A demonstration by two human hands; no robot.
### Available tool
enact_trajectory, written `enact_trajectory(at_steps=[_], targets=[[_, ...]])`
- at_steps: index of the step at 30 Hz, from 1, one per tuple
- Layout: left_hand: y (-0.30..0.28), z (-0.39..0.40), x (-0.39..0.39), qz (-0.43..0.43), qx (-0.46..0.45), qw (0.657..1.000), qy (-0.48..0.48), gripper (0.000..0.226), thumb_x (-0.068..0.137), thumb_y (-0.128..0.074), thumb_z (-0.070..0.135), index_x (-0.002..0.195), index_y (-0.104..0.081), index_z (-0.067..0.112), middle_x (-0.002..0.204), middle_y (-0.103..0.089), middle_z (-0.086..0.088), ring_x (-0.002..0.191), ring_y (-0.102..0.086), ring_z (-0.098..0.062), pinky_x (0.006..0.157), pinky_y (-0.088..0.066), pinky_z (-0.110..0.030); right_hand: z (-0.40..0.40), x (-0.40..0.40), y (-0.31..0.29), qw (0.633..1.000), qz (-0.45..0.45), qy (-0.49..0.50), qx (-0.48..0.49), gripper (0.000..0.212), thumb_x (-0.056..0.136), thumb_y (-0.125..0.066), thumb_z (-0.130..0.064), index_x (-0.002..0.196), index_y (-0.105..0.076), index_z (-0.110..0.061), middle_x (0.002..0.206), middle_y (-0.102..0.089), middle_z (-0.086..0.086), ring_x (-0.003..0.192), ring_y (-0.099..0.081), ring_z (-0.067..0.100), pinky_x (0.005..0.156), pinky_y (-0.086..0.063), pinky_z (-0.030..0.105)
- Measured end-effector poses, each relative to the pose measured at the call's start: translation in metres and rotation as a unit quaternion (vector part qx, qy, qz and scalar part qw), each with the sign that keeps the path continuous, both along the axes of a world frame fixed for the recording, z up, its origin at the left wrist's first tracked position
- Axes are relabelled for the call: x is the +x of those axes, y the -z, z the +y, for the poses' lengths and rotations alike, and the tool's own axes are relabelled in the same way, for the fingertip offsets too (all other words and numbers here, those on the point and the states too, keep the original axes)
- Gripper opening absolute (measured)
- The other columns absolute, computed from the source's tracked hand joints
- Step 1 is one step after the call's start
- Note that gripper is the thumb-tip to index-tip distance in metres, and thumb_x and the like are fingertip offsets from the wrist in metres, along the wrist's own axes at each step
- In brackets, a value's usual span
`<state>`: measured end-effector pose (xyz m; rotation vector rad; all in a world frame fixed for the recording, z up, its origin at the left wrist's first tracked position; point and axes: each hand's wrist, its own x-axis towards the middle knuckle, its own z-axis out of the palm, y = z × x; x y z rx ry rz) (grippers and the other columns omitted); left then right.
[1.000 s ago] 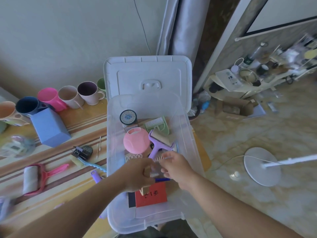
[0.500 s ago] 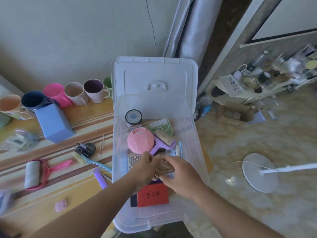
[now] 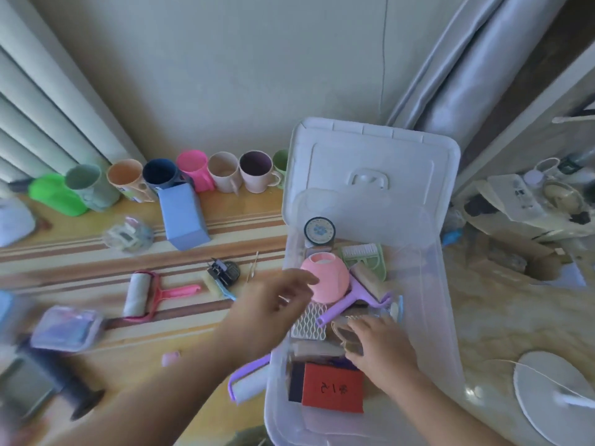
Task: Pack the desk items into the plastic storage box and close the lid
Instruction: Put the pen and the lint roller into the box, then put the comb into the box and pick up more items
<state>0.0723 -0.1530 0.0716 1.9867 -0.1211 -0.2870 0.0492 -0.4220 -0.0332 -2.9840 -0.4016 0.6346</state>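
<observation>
A clear plastic storage box (image 3: 447,317) stands at the desk's right end, its white lid (image 3: 373,162) propped upright behind it. Inside lie a pink round holder (image 3: 331,281), a purple lint roller (image 3: 351,300), a green brush (image 3: 367,257), a round tin (image 3: 319,231), a white mesh piece (image 3: 309,323) and a red booklet (image 3: 333,389). My right hand (image 3: 376,344) rests inside the box on a small brownish clear item (image 3: 349,336). My left hand (image 3: 277,304) hovers open over the box's left wall, fingers spread, empty.
On the desk (image 3: 96,252) lie a pink lint roller (image 3: 151,292), a black clip tool (image 3: 223,272), a blue box (image 3: 183,215), a purple roller (image 3: 248,379), a clear pouch (image 3: 67,328) and a row of mugs (image 3: 193,170) along the wall. A fan base (image 3: 553,394) stands on the floor at right.
My left hand has let go of the small item and pulled out leftward over the box wall. My right hand stays low inside the box. The view has shifted left.
</observation>
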Motion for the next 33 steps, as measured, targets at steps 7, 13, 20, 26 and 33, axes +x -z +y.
enact_trajectory(at_steps=[7,13,20,26,33], targets=[[0.128,0.118,0.024,0.096,0.395,0.912,-0.047,0.063,0.090,-0.075,0.029,0.146,-0.050,0.043,0.151,-0.039,-0.011,0.134,-0.039,-0.040,0.114,-0.037,-0.050,0.016,0.009,0.013,0.996,0.034,-0.032,-0.076,0.070,0.082,-0.075,-0.060,0.144,-0.048,-0.039,0.141,-0.051,-0.011,0.126,-0.047,0.027,0.096,-0.047,0.041],[0.177,0.137,0.064,0.010,0.553,0.818,0.157,0.080,0.078,-0.071,0.070,0.146,-0.032,0.057,0.161,-0.011,-0.007,0.146,-0.015,-0.039,0.111,-0.039,-0.054,0.039,0.003,-0.022,0.987,-0.057,0.110,0.103,0.057,0.078,-0.088,-0.035,0.130,-0.068,-0.020,0.119,-0.062,-0.001,0.111,-0.059,0.031,0.080,-0.056,0.048],[0.170,0.149,0.097,0.044,0.529,0.818,0.221,0.033,0.082,-0.066,0.025,0.107,-0.059,0.045,0.135,-0.037,0.002,0.116,-0.042,-0.034,0.062,-0.045,-0.036,0.116,0.013,-0.070,0.937,-0.186,0.113,0.272,0.031,0.085,-0.077,-0.007,0.114,-0.071,-0.015,0.108,-0.063,-0.001,0.109,-0.060,0.027,0.094,-0.047,0.034],[0.122,0.182,0.078,0.039,0.425,0.895,0.133,0.037,0.071,-0.073,0.025,0.105,-0.068,0.039,0.123,-0.044,0.004,0.115,-0.047,-0.030,0.084,-0.053,-0.039,0.193,0.034,-0.084,0.930,-0.178,0.049,0.316,0.030,0.085,-0.072,-0.004,0.113,-0.072,-0.013,0.110,-0.063,0.003,0.105,-0.057,0.028,0.092,-0.050,0.040],[0.016,0.191,0.058,0.004,0.375,0.919,0.122,0.041,0.066,-0.078,0.038,0.105,-0.066,0.044,0.119,-0.044,0.010,0.094,-0.059,-0.021,0.081,-0.055,-0.036,0.235,0.042,-0.086,0.979,-0.044,-0.023,0.197,0.046,0.100,-0.054,-0.037,0.146,-0.050,-0.028,0.137,-0.055,-0.003,0.121,-0.048,0.027,0.094,-0.049,0.041]])
